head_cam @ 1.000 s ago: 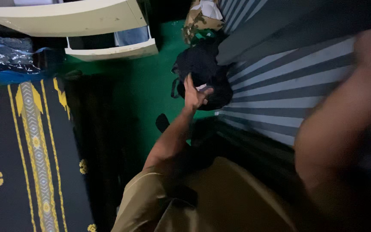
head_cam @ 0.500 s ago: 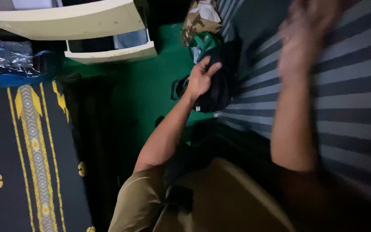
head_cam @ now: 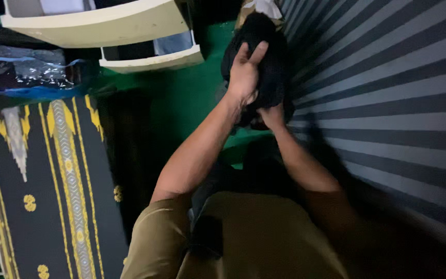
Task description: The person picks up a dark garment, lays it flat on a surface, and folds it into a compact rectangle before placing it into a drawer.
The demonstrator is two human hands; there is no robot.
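Observation:
A black bundle of cloth (head_cam: 272, 62) is lifted at the edge of a grey-and-dark striped mattress (head_cam: 388, 88). My left hand (head_cam: 246, 72) grips it from the left, fingers pressed across its front. My right hand (head_cam: 272, 114) holds it from underneath; most of that hand is hidden by the cloth. Both forearms reach out from my olive-brown short sleeves at the bottom of the view.
A green floor (head_cam: 181, 98) lies left of the bundle. A cream shelf unit (head_cam: 104, 23) with an open drawer (head_cam: 156, 59) stands at the top. A dark rug with yellow patterns (head_cam: 52, 170) covers the left. Camouflage fabric (head_cam: 251, 5) peeks above the bundle.
My right hand swung down from over the mattress and went under the black bundle. My left hand closed on the bundle, and the bundle rose off the floor edge.

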